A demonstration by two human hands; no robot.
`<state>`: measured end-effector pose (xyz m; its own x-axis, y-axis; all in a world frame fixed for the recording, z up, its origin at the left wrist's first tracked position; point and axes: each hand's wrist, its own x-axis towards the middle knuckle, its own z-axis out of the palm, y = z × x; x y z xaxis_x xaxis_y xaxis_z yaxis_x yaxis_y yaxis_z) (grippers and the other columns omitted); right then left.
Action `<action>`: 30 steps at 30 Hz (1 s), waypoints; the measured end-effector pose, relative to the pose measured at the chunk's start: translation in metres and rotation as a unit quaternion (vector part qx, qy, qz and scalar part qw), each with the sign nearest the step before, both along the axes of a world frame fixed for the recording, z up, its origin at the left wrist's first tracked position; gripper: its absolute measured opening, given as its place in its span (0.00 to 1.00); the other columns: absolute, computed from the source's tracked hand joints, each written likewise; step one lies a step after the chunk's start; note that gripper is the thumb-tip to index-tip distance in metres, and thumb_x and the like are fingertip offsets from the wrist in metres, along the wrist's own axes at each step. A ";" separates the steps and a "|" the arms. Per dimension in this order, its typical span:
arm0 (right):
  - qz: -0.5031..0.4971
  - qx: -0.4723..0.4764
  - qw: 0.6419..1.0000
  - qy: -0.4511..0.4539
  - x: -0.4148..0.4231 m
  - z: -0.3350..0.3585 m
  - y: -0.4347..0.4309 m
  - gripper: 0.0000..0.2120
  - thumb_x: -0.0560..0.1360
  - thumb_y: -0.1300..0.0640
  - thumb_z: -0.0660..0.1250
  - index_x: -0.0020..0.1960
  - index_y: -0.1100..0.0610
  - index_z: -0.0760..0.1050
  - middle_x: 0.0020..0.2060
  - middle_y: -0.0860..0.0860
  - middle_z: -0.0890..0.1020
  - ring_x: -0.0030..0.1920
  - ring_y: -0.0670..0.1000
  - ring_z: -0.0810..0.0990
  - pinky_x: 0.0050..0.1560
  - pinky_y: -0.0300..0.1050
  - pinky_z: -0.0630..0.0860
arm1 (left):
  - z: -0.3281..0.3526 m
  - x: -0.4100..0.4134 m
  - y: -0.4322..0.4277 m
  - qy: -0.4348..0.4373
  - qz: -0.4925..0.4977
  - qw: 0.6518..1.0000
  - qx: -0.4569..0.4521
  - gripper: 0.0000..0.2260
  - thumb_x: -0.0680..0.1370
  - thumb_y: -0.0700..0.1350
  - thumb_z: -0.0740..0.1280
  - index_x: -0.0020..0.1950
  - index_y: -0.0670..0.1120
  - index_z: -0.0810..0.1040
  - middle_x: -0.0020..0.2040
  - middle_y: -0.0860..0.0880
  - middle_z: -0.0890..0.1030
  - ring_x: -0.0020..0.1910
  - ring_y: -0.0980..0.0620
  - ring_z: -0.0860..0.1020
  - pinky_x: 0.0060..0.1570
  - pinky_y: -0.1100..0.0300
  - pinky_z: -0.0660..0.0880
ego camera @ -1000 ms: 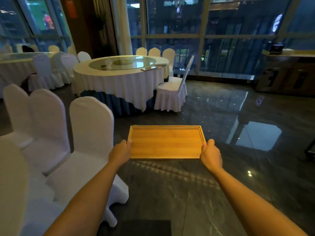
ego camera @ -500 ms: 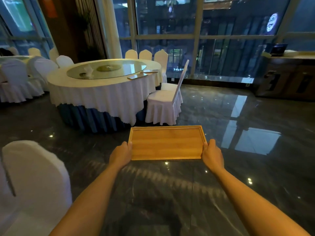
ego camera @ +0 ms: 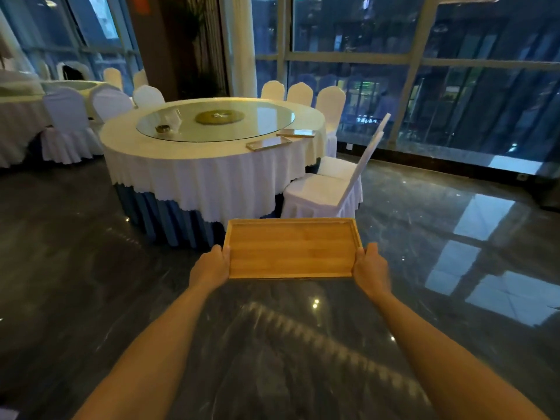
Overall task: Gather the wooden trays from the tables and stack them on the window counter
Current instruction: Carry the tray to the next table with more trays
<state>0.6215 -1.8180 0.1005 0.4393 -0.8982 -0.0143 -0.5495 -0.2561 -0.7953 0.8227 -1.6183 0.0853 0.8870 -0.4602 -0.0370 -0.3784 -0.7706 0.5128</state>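
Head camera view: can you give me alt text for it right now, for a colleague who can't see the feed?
Both hands, left hand and right hand, hold an empty wooden tray level by its short ends above a glossy dark floor. Ahead, a round table with a white cloth carries two more trays near its right edge, with tall windows behind.

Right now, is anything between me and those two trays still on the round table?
Partly. The two trays lie at the table's near right edge; a white-covered chair stands in front there. Both hands hold a wooden tray.
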 end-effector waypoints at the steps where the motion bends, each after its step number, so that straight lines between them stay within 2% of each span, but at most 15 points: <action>1: 0.008 0.002 1.000 -0.001 0.020 -0.005 -0.021 0.18 0.80 0.57 0.49 0.32 0.51 0.54 0.31 0.48 0.65 0.42 0.55 0.69 0.43 0.47 0.63 | -0.005 0.019 -0.020 0.002 0.002 1.000 0.000 0.20 0.82 0.52 0.45 0.36 0.45 0.66 0.36 0.47 0.70 0.42 0.45 0.71 0.44 0.55 0.66; 4: 0.013 -0.004 1.000 0.000 0.085 -0.021 -0.088 0.14 0.80 0.57 0.48 0.36 0.53 0.58 0.36 0.52 0.73 0.45 0.57 0.72 0.44 0.47 0.64 | -0.021 0.083 -0.084 0.002 0.002 1.000 0.004 0.20 0.82 0.52 0.45 0.33 0.47 0.62 0.33 0.48 0.67 0.40 0.46 0.70 0.42 0.55 0.66; 6: 0.012 -0.010 1.000 0.011 0.130 -0.023 -0.133 0.08 0.80 0.56 0.48 0.44 0.57 0.60 0.47 0.60 0.77 0.45 0.57 0.72 0.44 0.47 0.64 | -0.025 0.129 -0.128 0.003 0.004 1.000 0.000 0.20 0.82 0.52 0.45 0.36 0.44 0.65 0.33 0.48 0.68 0.39 0.45 0.71 0.42 0.54 0.66; 8: 0.019 -0.012 1.000 0.020 0.176 -0.017 -0.175 0.07 0.80 0.55 0.48 0.47 0.57 0.60 0.52 0.63 0.77 0.45 0.55 0.71 0.45 0.47 0.65 | -0.021 0.173 -0.170 0.003 0.007 1.000 0.001 0.20 0.82 0.52 0.45 0.41 0.42 0.67 0.33 0.48 0.68 0.40 0.45 0.71 0.41 0.55 0.66; 11: 0.036 -0.033 0.998 0.031 0.241 -0.006 -0.239 0.07 0.81 0.55 0.48 0.48 0.57 0.62 0.54 0.63 0.76 0.46 0.54 0.71 0.46 0.47 0.65 | -0.008 0.237 -0.234 0.005 0.007 1.000 -0.001 0.19 0.82 0.51 0.45 0.41 0.43 0.67 0.33 0.47 0.68 0.38 0.45 0.70 0.40 0.55 0.66; 15: 0.041 -0.060 0.990 0.123 0.319 -0.009 -0.326 0.11 0.79 0.62 0.51 0.58 0.65 0.67 0.56 0.64 0.74 0.53 0.63 0.75 0.47 0.51 0.69 | -0.004 0.309 -0.314 0.007 0.024 1.000 -0.013 0.20 0.83 0.50 0.46 0.32 0.48 0.62 0.34 0.46 0.69 0.36 0.46 0.69 0.41 0.56 0.65; 16: 0.047 -0.056 0.989 0.126 0.338 -0.011 -0.347 0.11 0.78 0.62 0.52 0.58 0.65 0.66 0.55 0.63 0.74 0.53 0.63 0.75 0.46 0.51 0.69 | -0.005 0.324 -0.333 0.011 0.029 0.999 -0.019 0.20 0.83 0.50 0.47 0.31 0.48 0.61 0.32 0.46 0.68 0.34 0.47 0.68 0.40 0.56 0.65; 19: 0.072 -0.028 0.993 0.087 0.399 -0.016 -0.409 0.06 0.80 0.57 0.50 0.49 0.59 0.62 0.51 0.63 0.76 0.47 0.58 0.74 0.46 0.50 0.69 | -0.014 0.374 -0.388 0.024 0.041 0.999 -0.023 0.21 0.83 0.50 0.47 0.31 0.47 0.61 0.30 0.48 0.65 0.28 0.52 0.63 0.38 0.57 0.64; 21: 0.091 -0.005 0.994 0.061 0.443 -0.022 -0.452 0.06 0.80 0.55 0.50 0.48 0.58 0.61 0.53 0.64 0.77 0.50 0.61 0.75 0.47 0.51 0.69 | -0.020 0.408 -0.424 0.033 0.057 0.998 -0.005 0.21 0.83 0.51 0.45 0.32 0.48 0.62 0.31 0.48 0.66 0.29 0.53 0.64 0.36 0.57 0.63; 23: 0.113 0.013 0.993 0.044 0.486 -0.025 -0.494 0.08 0.79 0.54 0.51 0.49 0.59 0.62 0.55 0.65 0.77 0.54 0.65 0.76 0.48 0.52 0.70 | -0.023 0.444 -0.461 0.048 0.081 0.996 -0.001 0.21 0.83 0.51 0.45 0.35 0.46 0.66 0.34 0.47 0.69 0.31 0.52 0.67 0.37 0.56 0.66; 26: 0.142 0.028 0.989 0.042 0.550 -0.021 -0.557 0.16 0.79 0.54 0.52 0.59 0.65 0.65 0.57 0.65 0.77 0.56 0.65 0.75 0.51 0.55 0.72 | -0.019 0.494 -0.511 0.059 0.125 0.990 -0.011 0.23 0.83 0.51 0.45 0.52 0.38 0.74 0.48 0.38 0.77 0.44 0.42 0.75 0.49 0.51 0.72; 28: 0.162 0.020 0.986 0.032 0.588 -0.013 -0.590 0.13 0.80 0.55 0.52 0.56 0.65 0.66 0.54 0.65 0.77 0.55 0.65 0.76 0.47 0.52 0.70 | -0.018 0.525 -0.540 0.062 0.142 0.988 -0.024 0.24 0.83 0.50 0.45 0.57 0.35 0.72 0.55 0.34 0.77 0.50 0.38 0.76 0.52 0.50 0.72; 30: 0.171 0.011 0.985 0.028 0.625 -0.009 -0.617 0.11 0.80 0.56 0.52 0.52 0.63 0.67 0.50 0.64 0.77 0.51 0.63 0.76 0.45 0.49 0.68 | -0.018 0.553 -0.565 0.067 0.156 0.985 -0.034 0.23 0.83 0.50 0.46 0.58 0.34 0.72 0.56 0.34 0.77 0.48 0.39 0.75 0.50 0.50 0.72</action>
